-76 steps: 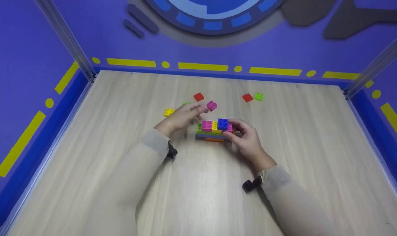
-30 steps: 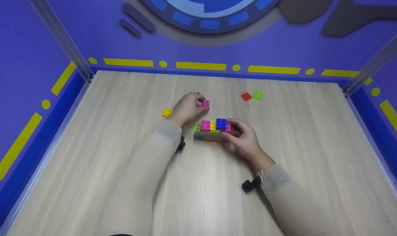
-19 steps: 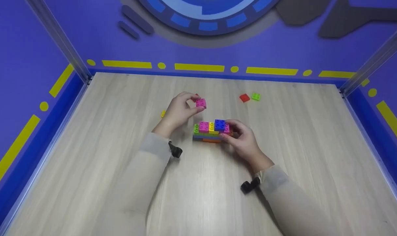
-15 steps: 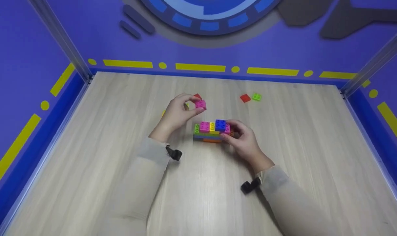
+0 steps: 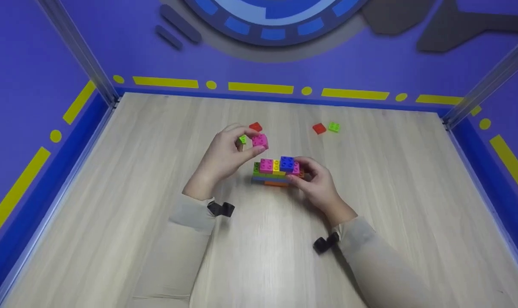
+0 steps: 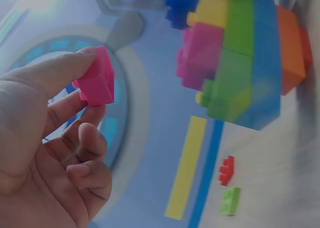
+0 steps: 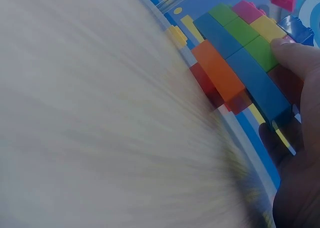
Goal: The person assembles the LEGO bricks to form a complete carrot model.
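Observation:
My left hand (image 5: 221,156) pinches a pink brick (image 5: 260,141) between thumb and fingers, its studs showing. The brick is held apart from the stacked brick build (image 5: 269,175), a little behind its left part. In the left wrist view that same pink brick (image 6: 97,82) sits between thumb and fingertips. My right hand (image 5: 319,184) grips the build's right end, thumb in front. Layers of red, orange, blue and green show in the right wrist view, with an orange brick (image 7: 220,70) low down. On top are pink and yellow bricks and a raised blue brick (image 5: 287,163).
Loose on the wooden table (image 5: 259,248) behind the hands lie a red brick (image 5: 255,126), a green brick (image 5: 242,139), another red brick (image 5: 319,128) and a green brick (image 5: 334,127). A yellow brick (image 7: 177,36) shows in the right wrist view. Blue panels (image 5: 259,64) enclose the table.
My left hand has taken the pink brick from behind the build, lifted it and drawn it slightly left and nearer. The right hand keeps its grip on the build.

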{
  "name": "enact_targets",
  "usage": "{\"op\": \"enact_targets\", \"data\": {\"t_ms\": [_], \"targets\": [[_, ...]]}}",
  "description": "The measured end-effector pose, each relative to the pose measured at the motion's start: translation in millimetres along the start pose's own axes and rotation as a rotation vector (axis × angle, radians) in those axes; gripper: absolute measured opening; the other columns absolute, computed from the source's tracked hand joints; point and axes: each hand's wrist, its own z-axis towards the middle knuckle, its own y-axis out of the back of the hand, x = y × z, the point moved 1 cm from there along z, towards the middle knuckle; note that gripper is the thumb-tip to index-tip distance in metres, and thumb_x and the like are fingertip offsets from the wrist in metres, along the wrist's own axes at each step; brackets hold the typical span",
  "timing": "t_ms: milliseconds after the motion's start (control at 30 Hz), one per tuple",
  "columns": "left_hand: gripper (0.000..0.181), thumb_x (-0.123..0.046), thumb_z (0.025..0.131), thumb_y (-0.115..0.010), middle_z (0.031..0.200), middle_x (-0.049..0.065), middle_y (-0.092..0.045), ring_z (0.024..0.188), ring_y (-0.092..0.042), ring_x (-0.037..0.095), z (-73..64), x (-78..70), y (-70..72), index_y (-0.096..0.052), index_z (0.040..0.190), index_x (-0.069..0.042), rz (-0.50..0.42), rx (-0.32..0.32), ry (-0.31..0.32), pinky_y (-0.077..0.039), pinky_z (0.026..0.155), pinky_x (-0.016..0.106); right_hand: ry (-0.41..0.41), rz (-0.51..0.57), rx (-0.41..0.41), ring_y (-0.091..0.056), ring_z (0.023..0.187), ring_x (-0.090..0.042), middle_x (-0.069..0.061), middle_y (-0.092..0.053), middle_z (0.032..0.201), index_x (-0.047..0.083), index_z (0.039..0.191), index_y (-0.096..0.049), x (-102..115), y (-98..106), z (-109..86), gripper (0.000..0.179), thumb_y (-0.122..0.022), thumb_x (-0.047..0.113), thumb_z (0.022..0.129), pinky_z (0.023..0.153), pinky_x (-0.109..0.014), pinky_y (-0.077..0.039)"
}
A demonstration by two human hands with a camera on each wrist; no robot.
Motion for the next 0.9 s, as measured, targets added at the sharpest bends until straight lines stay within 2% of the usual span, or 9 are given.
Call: {"op": "enact_targets", "data": {"t_ms": [233, 400, 600, 733, 900], "targets": [[0.039, -0.042, 0.104, -0.084, 0.135, -0.006, -0.071, 0.087, -0.057, 0.020, -4.7, -10.4, -3.9, -0.079, 0.136, -0.022, 0.087, 0.044, -0.062, -0.050, 0.077, 0.034, -0.009, -0.006, -0.004, -0.068, 0.134, -0.024, -0.009, -0.074, 0.144, 0.010, 0.147, -0.070, -1, 3, 0.1, 0.053, -0.090, 0.023, 0.100, 0.111, -0.017, -0.057], [0.036, -0.038, 0.105, -0.084, 0.138, -0.003, -0.071, 0.110, -0.065, 0.022, -4.6, -10.2, -13.6, -0.078, 0.136, -0.021, 0.141, 0.091, -0.064, -0.060, 0.096, 0.038, -0.007, -0.015, -0.009, -0.068, 0.133, -0.024, -0.010, -0.074, 0.145, 0.009, 0.149, -0.070, -4, 2, -0.4, 0.053, -0.088, 0.021, 0.101, 0.110, -0.016, -0.057], [0.036, -0.036, 0.105, -0.084, 0.142, 0.000, -0.073, 0.134, -0.068, 0.024, -6.0, -9.7, -22.6, -0.078, 0.137, -0.019, 0.182, 0.142, -0.048, -0.060, 0.114, 0.046, 0.017, -0.010, -0.010, -0.070, 0.130, -0.021, -0.012, -0.075, 0.143, 0.007, 0.148, -0.071, -4, 0, -1.2, 0.051, -0.088, 0.018, 0.101, 0.109, -0.017, -0.058], [0.038, -0.035, 0.105, -0.084, 0.144, 0.000, -0.072, 0.135, -0.071, 0.027, -6.7, -8.1, -27.3, -0.078, 0.138, -0.017, 0.206, 0.160, -0.046, -0.060, 0.116, 0.046, 0.028, -0.006, -0.005, -0.071, 0.127, -0.021, -0.011, -0.075, 0.142, 0.008, 0.146, -0.071, -3, -1, -1.5, 0.050, -0.088, 0.018, 0.101, 0.109, -0.019, -0.059], [0.038, -0.033, 0.105, -0.084, 0.139, 0.001, -0.072, 0.125, -0.076, 0.027, -7.2, -4.9, -32.5, -0.078, 0.138, -0.015, 0.226, 0.177, -0.043, -0.064, 0.108, 0.043, 0.014, -0.025, -0.010, -0.070, 0.124, -0.019, -0.011, -0.076, 0.139, 0.008, 0.147, -0.071, -3, -2, -1.7, 0.050, -0.088, 0.019, 0.101, 0.106, -0.018, -0.059]]}}
